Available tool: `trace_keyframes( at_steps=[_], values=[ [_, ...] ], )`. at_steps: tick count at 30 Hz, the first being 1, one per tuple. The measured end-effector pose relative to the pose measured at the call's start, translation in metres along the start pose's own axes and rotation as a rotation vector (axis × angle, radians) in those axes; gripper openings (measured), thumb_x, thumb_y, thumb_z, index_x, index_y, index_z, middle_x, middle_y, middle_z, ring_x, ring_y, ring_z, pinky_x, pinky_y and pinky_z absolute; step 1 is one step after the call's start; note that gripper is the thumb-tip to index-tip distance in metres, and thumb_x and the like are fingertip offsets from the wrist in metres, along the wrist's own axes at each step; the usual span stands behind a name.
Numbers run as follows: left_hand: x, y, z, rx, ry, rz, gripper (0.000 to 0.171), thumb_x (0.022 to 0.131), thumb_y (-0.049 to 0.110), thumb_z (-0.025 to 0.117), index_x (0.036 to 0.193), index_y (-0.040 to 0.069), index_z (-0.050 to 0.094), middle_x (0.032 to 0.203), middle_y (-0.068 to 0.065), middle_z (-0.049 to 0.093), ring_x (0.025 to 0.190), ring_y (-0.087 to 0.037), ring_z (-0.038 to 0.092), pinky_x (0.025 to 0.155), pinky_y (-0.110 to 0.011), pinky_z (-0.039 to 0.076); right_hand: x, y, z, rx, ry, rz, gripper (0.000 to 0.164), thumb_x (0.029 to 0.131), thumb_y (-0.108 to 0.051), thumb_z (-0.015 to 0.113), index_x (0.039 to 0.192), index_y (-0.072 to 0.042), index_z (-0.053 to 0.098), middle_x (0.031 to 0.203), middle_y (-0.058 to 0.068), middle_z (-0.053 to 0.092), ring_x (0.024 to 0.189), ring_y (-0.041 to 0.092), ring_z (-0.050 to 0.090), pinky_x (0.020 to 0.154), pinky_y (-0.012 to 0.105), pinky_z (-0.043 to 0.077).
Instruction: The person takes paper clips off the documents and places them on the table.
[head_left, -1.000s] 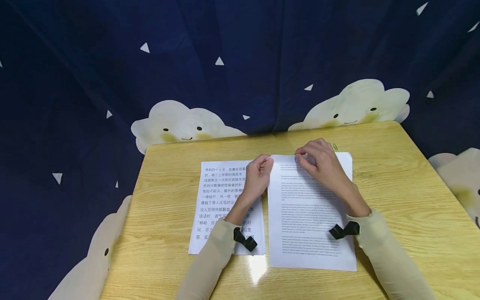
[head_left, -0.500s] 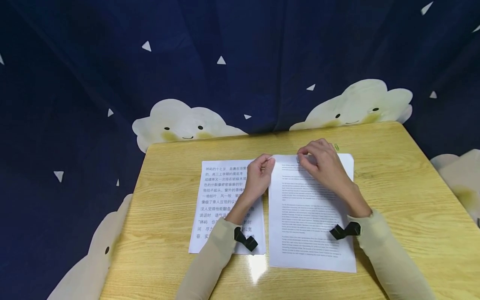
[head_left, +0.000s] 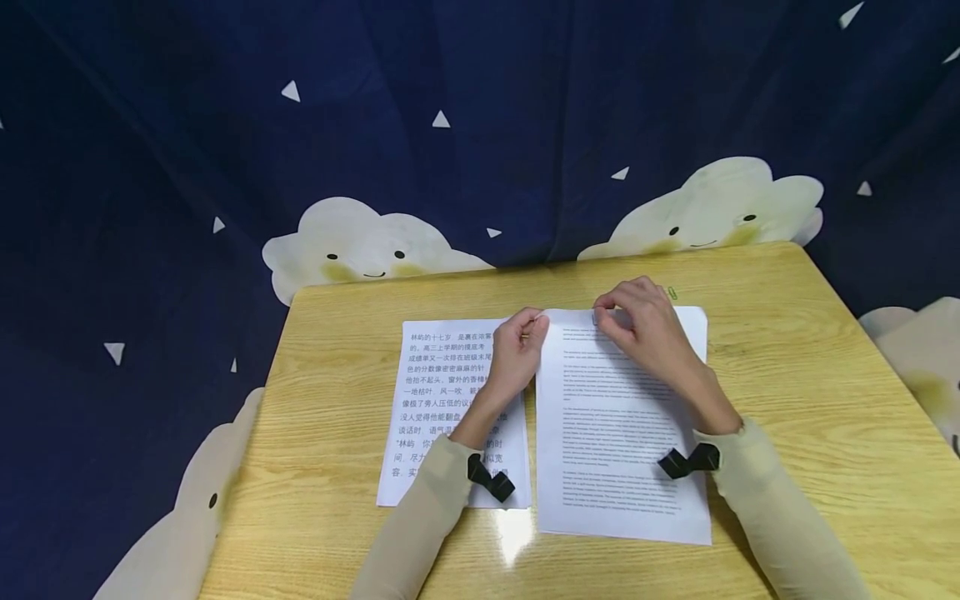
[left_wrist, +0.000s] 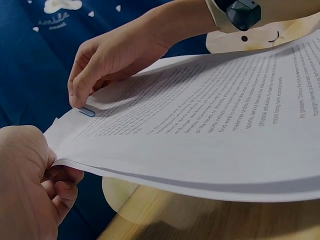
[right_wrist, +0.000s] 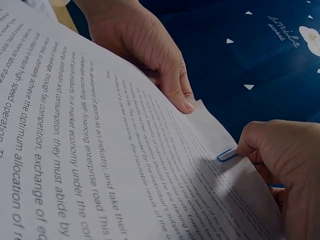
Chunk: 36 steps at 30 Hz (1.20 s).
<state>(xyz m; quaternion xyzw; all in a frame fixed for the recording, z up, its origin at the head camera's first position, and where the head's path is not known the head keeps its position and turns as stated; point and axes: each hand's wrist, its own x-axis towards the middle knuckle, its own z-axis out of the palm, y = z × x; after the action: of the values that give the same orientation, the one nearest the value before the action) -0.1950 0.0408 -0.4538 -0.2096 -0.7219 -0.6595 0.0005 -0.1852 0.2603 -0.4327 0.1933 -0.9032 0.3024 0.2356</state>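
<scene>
My left hand (head_left: 517, 354) pinches the top left corner of a sheaf of English-printed paper (head_left: 618, 467), thumb above and fingers curled below. My right hand (head_left: 645, 329) pinches a blue paper clip (right_wrist: 227, 156) on the top edge of this sheaf. One loop of the clip lies on the front face; in the right wrist view, more blue wire shows behind the edge, by the fingers. In the left wrist view the sheaf's top end is lifted and the sheets part slightly along the side. The right thumb covers the clip's outer end.
A second sheaf with large Chinese print (head_left: 393, 492) lies on the wooden table (head_left: 322, 417) to the left, partly under my left forearm. Just beyond my right hand is a green paper clip (head_left: 672, 293). A dark blue curtain (head_left: 480, 150) with clouds hangs behind the table.
</scene>
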Motion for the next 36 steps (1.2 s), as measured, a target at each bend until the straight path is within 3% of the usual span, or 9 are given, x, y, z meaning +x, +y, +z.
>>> trace_keyframes(
  at_steps=[17, 36],
  values=[
    [-0.0001, -0.0027, 0.0030, -0.012, 0.025, 0.010, 0.019, 0.100, 0.007, 0.052, 0.102, -0.007, 0.065, 0.062, -0.014, 0.049, 0.043, -0.008, 0.037, 0.042, -0.022, 0.030, -0.0004, -0.0004, -0.0013, 0.019, 0.030, -0.016, 0.006, 0.087, -0.014, 0.067, 0.084, -0.013, 0.071, 0.084, -0.002, 0.067, 0.092, 0.018, 0.052, 0.082, 0.039, 0.035],
    [0.0001, -0.0024, 0.0011, -0.003, 0.000, 0.005, 0.022, 0.101, 0.010, 0.051, 0.105, -0.007, 0.065, 0.068, -0.021, 0.056, 0.045, -0.008, 0.042, 0.043, -0.022, 0.034, 0.0005, -0.0015, -0.0035, 0.049, 0.071, 0.009, 0.007, 0.087, -0.015, 0.067, 0.084, -0.012, 0.072, 0.085, -0.002, 0.068, 0.093, 0.017, 0.053, 0.086, 0.039, 0.036]
  ],
)
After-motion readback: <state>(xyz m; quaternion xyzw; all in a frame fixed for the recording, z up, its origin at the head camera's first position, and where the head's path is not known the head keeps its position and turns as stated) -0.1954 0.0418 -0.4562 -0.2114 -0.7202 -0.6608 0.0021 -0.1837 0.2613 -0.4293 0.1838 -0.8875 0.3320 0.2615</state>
